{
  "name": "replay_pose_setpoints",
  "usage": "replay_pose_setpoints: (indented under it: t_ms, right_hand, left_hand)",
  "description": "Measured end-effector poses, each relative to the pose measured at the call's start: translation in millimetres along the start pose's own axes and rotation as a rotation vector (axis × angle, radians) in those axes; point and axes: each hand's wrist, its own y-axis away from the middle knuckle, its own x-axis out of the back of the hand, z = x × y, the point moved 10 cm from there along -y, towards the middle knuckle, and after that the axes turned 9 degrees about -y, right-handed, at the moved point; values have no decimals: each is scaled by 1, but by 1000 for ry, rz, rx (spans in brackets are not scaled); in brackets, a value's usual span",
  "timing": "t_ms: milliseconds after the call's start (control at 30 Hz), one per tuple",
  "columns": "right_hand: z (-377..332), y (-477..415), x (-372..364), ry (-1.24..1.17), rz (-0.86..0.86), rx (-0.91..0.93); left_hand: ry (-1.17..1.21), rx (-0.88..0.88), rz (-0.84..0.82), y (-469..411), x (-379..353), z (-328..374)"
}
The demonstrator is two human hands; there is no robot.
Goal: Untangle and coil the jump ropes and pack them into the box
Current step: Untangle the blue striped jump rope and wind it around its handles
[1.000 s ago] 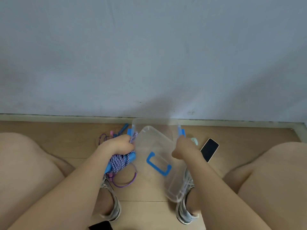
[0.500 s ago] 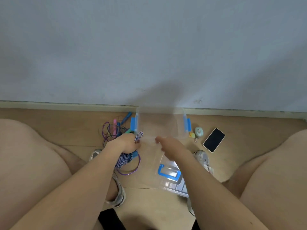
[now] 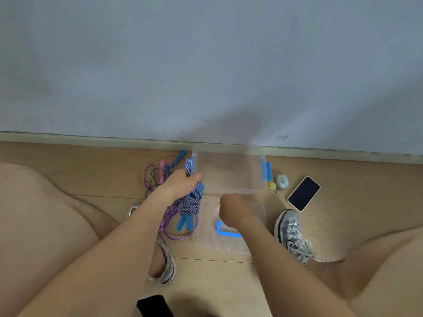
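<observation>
Jump rope (image 3: 190,203), braided coil in left hand (image 3: 180,185), clear box (image 3: 229,170)

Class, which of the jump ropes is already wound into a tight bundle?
The braided blue-and-white rope with blue handles, gripped by the left hand; the thin purple ropes lie loose and tangled.
</observation>
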Motion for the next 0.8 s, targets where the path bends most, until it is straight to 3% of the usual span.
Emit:
replay_pose_setpoints:
  t_ms: [133,200,300,433,533,667,800]
  right_hand:
    - [-14,3,1,-1003,-161,-73]
    - [-24,4,4,-1160,-223,-68]
    - [-22,-1,16,-1127,-127,-80]
    - [-9,-17,29,-1125,76,-197]
    - [-8,-40,33,-1039,158,-226]
    - [-30,-64,50,-880,221,-107]
    - [-45,-90,43,-529,142,67]
  left_hand:
    - [346,47,-131,1,-16,10]
    - [443,64,-143,6,-22,19]
    - [492,81,-113,-1,-25,12]
    - [129,103,124,-15,8,-10]
    - [-72,148,204,-18,29,-26]
    - [-297,174,149,-20,28,-42]
    - [-502,180,-4,-25,13,-64]
